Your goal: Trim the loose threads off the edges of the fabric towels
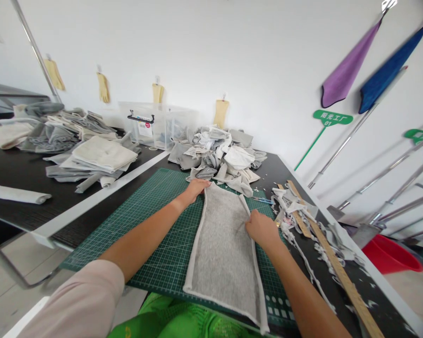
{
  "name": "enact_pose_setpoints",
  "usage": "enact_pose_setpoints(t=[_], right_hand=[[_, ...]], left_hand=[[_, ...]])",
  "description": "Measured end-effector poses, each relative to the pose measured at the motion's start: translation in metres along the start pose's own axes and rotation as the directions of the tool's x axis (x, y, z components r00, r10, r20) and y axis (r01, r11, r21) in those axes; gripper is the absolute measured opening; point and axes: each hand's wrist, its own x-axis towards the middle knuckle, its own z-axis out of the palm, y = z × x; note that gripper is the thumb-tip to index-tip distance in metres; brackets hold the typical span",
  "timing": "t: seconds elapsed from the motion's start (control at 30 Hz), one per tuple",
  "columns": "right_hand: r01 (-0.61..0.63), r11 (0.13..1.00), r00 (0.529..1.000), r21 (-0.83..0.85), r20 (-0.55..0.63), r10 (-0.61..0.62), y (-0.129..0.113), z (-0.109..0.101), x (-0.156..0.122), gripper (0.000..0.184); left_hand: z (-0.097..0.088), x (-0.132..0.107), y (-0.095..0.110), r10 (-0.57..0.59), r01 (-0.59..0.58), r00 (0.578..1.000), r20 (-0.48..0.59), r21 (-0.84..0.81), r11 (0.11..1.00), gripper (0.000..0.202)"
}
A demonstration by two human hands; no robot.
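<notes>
A long grey felt-like fabric panel with a pale folded border lies lengthwise on a green cutting mat. My left hand rests at the panel's far left corner, though its grip is hard to make out. My right hand sits at the panel's right edge, with its fingers pinching the pale border. A blue-handled tool lies on the mat just beyond my right hand.
A wooden ruler and pale fabric scraps lie on the black table to the right. A heap of grey and white fabric and a clear plastic bin stand beyond the mat. Folded fabric stacks fill the left table.
</notes>
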Motion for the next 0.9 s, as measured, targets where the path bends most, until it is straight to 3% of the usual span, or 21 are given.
enact_pose_setpoints(t=[0.17, 0.3, 0.43, 0.67, 0.77, 0.83, 0.9], right_hand=[[-0.001, 1.000, 1.000, 0.021, 0.017, 0.001, 0.001, -0.003, 0.000, 0.024], [0.005, 0.999, 1.000, 0.031, 0.018, -0.006, 0.003, -0.003, 0.002, 0.024], [0.005, 0.998, 1.000, 0.067, 0.023, -0.006, 0.011, 0.000, 0.007, 0.024], [0.110, 0.926, 0.985, 0.361, 0.088, -0.151, 0.053, -0.003, 0.037, 0.023], [0.046, 0.928, 0.998, 0.371, -0.052, -0.029, 0.077, -0.005, 0.058, 0.028], [0.000, 0.944, 0.984, 0.330, -0.166, 0.058, 0.091, -0.004, 0.071, 0.033], [0.000, 0.971, 0.964, 0.238, -0.258, 0.064, 0.101, 0.002, 0.083, 0.039]], left_hand=[[0.000, -0.003, 0.006, -0.087, 0.084, 0.996, -0.016, -0.142, 0.986, 0.028], [-0.003, -0.006, 0.009, -0.097, 0.072, 0.990, -0.100, -0.231, 0.970, 0.025], [-0.005, -0.007, 0.006, -0.076, 0.056, 0.994, -0.079, -0.228, 0.972, 0.023], [-0.006, -0.006, 0.001, -0.053, 0.045, 0.998, -0.029, -0.229, 0.972, 0.020], [-0.006, -0.004, -0.001, -0.042, 0.030, 0.998, -0.044, -0.235, 0.971, 0.024], [-0.006, -0.003, -0.002, -0.038, 0.026, 0.998, -0.049, -0.240, 0.971, 0.027], [-0.006, -0.002, -0.003, -0.036, 0.024, 0.998, -0.047, -0.244, 0.969, 0.027]])
